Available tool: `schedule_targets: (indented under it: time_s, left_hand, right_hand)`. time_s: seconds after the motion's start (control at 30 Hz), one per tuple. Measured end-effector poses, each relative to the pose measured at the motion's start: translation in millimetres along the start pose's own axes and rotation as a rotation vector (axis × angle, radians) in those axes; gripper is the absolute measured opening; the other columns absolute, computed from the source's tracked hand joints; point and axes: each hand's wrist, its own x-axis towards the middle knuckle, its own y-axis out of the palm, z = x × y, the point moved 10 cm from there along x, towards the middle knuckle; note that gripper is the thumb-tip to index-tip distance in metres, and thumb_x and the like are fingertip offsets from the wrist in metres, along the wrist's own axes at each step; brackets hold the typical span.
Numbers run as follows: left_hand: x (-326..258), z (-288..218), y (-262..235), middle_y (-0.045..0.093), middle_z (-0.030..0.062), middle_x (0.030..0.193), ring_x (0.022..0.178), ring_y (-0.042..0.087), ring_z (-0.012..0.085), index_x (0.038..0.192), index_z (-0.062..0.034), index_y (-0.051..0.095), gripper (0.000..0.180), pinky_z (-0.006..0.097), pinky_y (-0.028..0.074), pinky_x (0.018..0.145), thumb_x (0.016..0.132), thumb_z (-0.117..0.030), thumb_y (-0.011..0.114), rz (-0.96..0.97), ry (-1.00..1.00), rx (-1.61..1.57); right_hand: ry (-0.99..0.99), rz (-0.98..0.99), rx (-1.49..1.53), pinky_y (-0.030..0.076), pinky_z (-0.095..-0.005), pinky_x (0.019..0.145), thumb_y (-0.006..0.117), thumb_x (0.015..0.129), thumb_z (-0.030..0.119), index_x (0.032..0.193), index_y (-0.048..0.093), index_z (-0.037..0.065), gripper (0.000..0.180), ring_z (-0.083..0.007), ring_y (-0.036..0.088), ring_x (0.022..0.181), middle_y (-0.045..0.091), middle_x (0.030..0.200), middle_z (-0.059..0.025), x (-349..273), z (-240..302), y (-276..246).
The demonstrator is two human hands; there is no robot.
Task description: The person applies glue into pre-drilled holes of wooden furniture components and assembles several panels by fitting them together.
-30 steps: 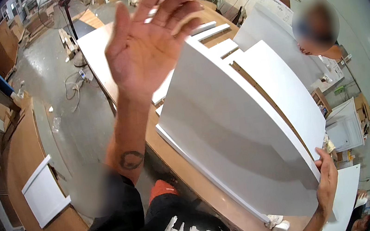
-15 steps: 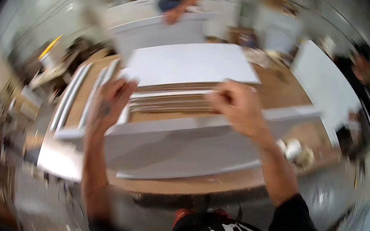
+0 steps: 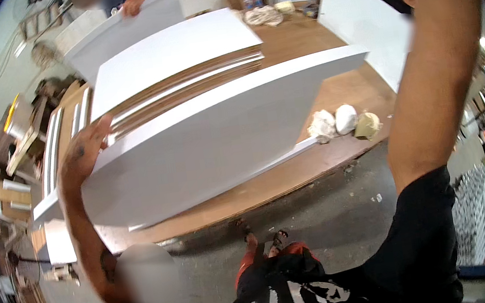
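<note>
My left hand (image 3: pixel 84 152) is at the top edge of a long white panel (image 3: pixel 209 134), toward its left end. Its fingers stretch out past the edge, toward the stacked boards; whether the palm presses on the panel I cannot tell. The panel stands on its long side across the near part of the table, its grey-looking face toward me. My right forearm (image 3: pixel 435 58) rises along the right side and leaves the picture at the top, so my right hand is out of sight. Behind the panel lies a stack of white-topped boards (image 3: pixel 175 56) with brown edges.
White strips (image 3: pixel 54 150) lie at the left of the brown table (image 3: pixel 224 198). White and yellowish rolls (image 3: pixel 345 119) sit near its right front edge. Beyond, one co-worker's hand (image 3: pixel 134 5) grips an upright panel; another person stands behind a white board (image 3: pixel 363 22).
My right arm has swung up and right, taking the hand out of view. My left hand's fingers have straightened near the panel's edge. The whole view has turned.
</note>
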Motion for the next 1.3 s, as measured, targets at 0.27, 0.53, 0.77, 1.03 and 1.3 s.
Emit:
schedule_targets:
  time_s: [0.27, 0.53, 0.77, 1.03, 1.3]
  left_hand:
    - [-1.5, 17.7, -26.6, 0.063, 0.0155, 0.111, 0.09, 0.061, 0.0243, 0.108, 0.0005, 0.06, 0.069, 0.035, 0.048, 0.081, 0.091, -0.062, 0.035, -0.035, -0.006, 0.045]
    - [-72.6, 61.5, -131.5, 0.043, 0.0149, 0.134, 0.119, 0.044, 0.0293, 0.133, -0.0144, 0.044, 0.08, 0.041, 0.039, 0.097, 0.084, -0.073, 0.024, -0.167, 0.177, 0.142]
    - [-35.7, 53.9, -42.5, 0.027, 0.011, 0.147, 0.133, 0.031, 0.0328, 0.14, -0.0257, 0.034, 0.087, 0.047, 0.027, 0.108, 0.077, -0.082, 0.015, -0.061, -0.09, 0.213]
    - [54.5, 121.3, -162.4, 0.045, 0.0185, 0.135, 0.125, 0.043, 0.0239, 0.137, -0.0051, 0.039, 0.067, 0.031, 0.033, 0.104, 0.095, -0.056, 0.028, -0.526, 0.347, -0.05]
    - [10.7, 282.9, -109.9, 0.034, 0.0133, 0.143, 0.103, 0.046, 0.0175, 0.144, -0.0128, 0.026, 0.058, 0.034, 0.042, 0.085, 0.092, -0.029, 0.046, -0.104, -0.215, -0.297]
  right_hand:
    - [0.392, -0.021, 0.198, 0.04, -0.0434, 0.097, 0.03, 0.091, 0.056, 0.134, 0.043, 0.006, 0.066, -0.0312, 0.053, 0.114, 0.057, 0.12, -0.0189, -2.0, -6.4, 69.9]
    - [0.399, -0.01, 0.113, 0.038, -0.0404, 0.097, 0.033, 0.093, 0.047, 0.117, 0.061, 0.015, 0.049, -0.0344, 0.053, 0.111, 0.059, 0.117, -0.0159, -4.8, -2.3, 67.3]
    - [0.39, -0.009, -0.154, 0.04, -0.0411, 0.092, 0.03, 0.091, 0.039, 0.105, 0.063, 0.012, 0.044, -0.0366, 0.054, 0.106, 0.058, 0.115, -0.0185, -18.9, -11.2, 62.3]
    - [0.5, -0.127, -0.031, 0.044, -0.0449, 0.088, 0.035, 0.088, 0.032, 0.092, 0.067, 0.006, 0.041, -0.0381, 0.06, 0.094, 0.063, 0.098, -0.0208, -34.0, -52.7, 52.3]
    - [0.2, -0.164, 0.208, 0.05, -0.0445, 0.073, 0.038, 0.086, 0.031, 0.072, 0.067, 0.003, 0.043, -0.0352, 0.064, 0.074, 0.065, 0.075, -0.0181, -13.4, -32.9, 44.5]
